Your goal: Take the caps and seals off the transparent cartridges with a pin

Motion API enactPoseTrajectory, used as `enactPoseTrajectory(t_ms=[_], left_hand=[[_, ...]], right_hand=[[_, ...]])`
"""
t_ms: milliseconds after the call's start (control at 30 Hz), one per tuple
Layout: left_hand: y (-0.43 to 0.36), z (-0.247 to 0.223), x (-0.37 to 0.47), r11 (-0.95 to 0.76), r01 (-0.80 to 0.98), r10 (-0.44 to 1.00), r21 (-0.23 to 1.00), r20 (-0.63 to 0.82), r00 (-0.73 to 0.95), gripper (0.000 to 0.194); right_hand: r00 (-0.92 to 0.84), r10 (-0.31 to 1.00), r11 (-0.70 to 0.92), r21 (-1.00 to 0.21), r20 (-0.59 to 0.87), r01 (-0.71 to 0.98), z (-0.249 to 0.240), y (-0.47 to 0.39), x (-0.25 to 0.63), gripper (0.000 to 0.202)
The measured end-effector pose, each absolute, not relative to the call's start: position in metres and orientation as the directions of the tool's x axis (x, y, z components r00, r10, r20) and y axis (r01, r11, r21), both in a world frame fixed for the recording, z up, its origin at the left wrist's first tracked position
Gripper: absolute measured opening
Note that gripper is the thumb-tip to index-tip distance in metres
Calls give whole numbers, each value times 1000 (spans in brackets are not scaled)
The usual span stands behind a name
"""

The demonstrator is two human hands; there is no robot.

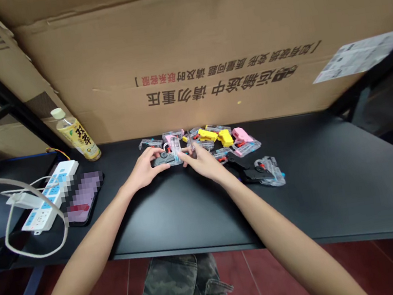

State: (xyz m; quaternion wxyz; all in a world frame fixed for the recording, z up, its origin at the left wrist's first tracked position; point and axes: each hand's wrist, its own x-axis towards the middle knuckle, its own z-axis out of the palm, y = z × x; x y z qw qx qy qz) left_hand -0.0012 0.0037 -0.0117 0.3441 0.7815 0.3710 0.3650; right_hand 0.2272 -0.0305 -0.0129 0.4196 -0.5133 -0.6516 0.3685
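My left hand point(146, 167) is closed on the dark grip end of a small toy gun point(163, 159) with a clear plastic body, held just over the black table. My right hand point(203, 158) is closed at the toy's clear end, thumb and fingers pinched together. A slim metal tool point(190, 139) stands up from the right fingers; its exact kind is too small to tell. Behind and right of the hands lie several clear toy guns with yellow point(225, 138) and pink point(241, 135) parts. A black and clear toy gun point(259, 173) rests apart, nearer to me.
A tall cardboard sheet point(180, 36) stands along the back of the black table point(334, 176). On the left are a yellow-labelled drink bottle point(78, 135), a white power strip point(50, 196) with a looping cable point(9, 239), and a phone point(85, 198).
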Motion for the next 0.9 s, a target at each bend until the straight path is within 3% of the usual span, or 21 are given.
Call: enactPoseTrajectory(t_ms=[133,400,500,600,900], left_hand=[[-6,-19,15,-345,190,876,919,243,417,36],[-11,-33,26,-281,163,905,946,205,374,13],[-12,-33,28,-309,227,910,924,218,353,11],[-11,-31,27,-364,300,905,882,257,340,12],[3,-23,10,-420,293,852,859,263,452,9]], right_hand=[[-68,969,246,-924,236,292,-20,-34,225,41],[-91,967,250,-949,236,192,-27,-32,227,43],[-91,948,319,-898,306,304,-28,-30,227,35],[-51,961,271,-891,271,364,-26,-29,228,35],[-137,972,220,-940,190,260,-10,-34,239,44]])
